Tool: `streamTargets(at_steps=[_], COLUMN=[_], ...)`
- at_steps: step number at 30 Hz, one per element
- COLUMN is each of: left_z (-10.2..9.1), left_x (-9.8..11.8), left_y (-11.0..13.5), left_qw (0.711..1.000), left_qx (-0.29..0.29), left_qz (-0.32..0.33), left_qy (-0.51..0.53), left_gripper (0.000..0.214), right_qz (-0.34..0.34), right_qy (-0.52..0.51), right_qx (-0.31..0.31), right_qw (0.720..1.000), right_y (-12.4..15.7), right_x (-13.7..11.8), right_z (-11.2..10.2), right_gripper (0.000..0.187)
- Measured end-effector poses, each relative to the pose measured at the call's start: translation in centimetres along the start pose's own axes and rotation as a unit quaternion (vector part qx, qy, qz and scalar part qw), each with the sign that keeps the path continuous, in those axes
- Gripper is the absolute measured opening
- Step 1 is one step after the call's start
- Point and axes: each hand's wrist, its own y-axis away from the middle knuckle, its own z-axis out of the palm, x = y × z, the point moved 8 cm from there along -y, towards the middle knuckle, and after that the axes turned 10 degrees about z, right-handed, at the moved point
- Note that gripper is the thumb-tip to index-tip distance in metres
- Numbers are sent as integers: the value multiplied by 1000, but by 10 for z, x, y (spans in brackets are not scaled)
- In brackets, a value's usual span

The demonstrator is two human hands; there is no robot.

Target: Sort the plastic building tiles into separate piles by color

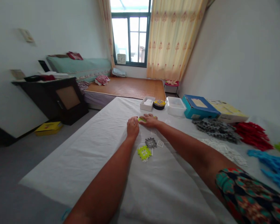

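Note:
My right hand [149,120] lies over a yellow-green plastic interlocking tile [142,119] on the white-covered table, its fingers stretched out flat and hiding most of the tile. Close against the tile's left side, my left hand [132,126] has its fingers curled; whatever they hold is hidden. Nearer to me lie a grey notched tile [151,142] and a second yellow-green notched tile [144,152], edge to edge or slightly overlapping. A small white grid piece [160,143] rests beside the grey one.
A white box [147,103], a round yellow-and-black tin [159,104], a clear plastic tub [175,106] and a blue box [200,106] line the far edge. On the right are heaps of grey [218,129], red [254,134], white [226,151] and blue pieces [272,165].

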Motion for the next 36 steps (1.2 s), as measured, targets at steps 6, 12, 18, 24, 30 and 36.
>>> streamTargets(at_steps=[6, 12, 18, 24, 30, 36], left_z=[5, 20, 31, 33, 33, 28], left_x=[-1, 4, 12, 16, 17, 21], left_y=[2, 8, 18, 19, 19, 18], left_qw=[998, 988, 973, 975, 974, 975], left_qx=[-19, -58, -134, -160, -167, -176], left_qz=[-38, -55, -54, -41, -46, -43], left_qy=[44, 129, 178, 149, 148, 126], left_gripper=[41, 52, 66, 74, 76, 77], right_qz=[-101, -194, -281, -163, 6, -9], right_qy=[17, -11, -19, -59, -97, -101], right_qx=[-41, 34, 9, 95, 118, 119], right_qw=[994, 980, 959, 980, 988, 988], right_y=[79, 192, 247, 240, 247, 255], right_x=[-3, -52, -86, 1, 102, 99], right_z=[-4, -12, 17, -29, -45, -19], right_gripper=[63, 55, 48, 36, 41, 35])
